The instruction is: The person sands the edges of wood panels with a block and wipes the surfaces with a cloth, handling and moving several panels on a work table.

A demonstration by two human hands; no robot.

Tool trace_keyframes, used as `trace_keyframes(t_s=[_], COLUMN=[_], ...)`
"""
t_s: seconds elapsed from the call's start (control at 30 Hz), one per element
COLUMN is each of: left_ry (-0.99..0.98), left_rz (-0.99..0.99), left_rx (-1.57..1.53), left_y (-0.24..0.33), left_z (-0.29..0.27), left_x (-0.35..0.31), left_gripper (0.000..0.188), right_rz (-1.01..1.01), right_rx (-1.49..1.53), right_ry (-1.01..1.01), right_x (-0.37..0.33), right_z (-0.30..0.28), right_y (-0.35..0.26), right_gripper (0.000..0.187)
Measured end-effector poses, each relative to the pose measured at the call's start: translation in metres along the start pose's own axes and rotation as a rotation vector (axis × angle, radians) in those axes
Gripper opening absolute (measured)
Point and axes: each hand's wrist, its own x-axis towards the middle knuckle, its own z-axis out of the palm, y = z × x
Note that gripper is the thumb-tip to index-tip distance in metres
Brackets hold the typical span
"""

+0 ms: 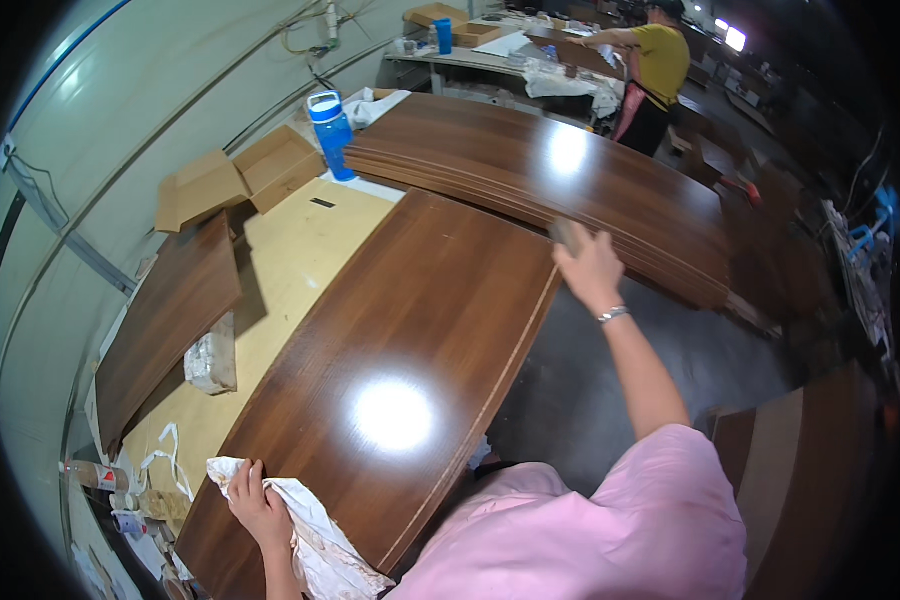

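Observation:
A long dark-brown wood panel [410,300] lies in front of me, with a light line along its right edge. My right hand [592,270], wearing a metal bracelet, grips a small greyish block [563,236] at the panel's far right corner. Whether the block touches the edge is hard to tell. At the near left end, my left hand [260,505] presses and holds a stained white cloth [315,535] against the panel. Part of the cloth hangs toward my body.
Beyond lies a stack of similar panels [530,155], with a blue bottle [331,135] beside it. On the left are open cardboard boxes [275,165], a tilted brown panel [170,320], a wrapped block [210,358] and small bottles [100,475]. A co-worker [660,65] stands at a far table.

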Motion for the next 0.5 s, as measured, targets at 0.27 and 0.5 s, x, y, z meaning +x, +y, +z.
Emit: trace_keyframes(t_s=[0.27, 0.5], left_ry=[-0.023, -0.007], left_rz=[0.028, 0.070], left_rx=[0.006, 0.054], left_y=[-0.009, -0.017], left_z=[0.003, 0.006], left_x=[-0.001, -0.004], left_gripper=[0.044, 0.043], right_rz=[0.033, -0.467], right_rx=[-0.038, 0.233], right_ry=[-0.004, -0.048], right_x=[0.021, -0.086], right_z=[0.013, 0.013], right_y=[0.058, 0.000], right_gripper=[0.060, 0.065])
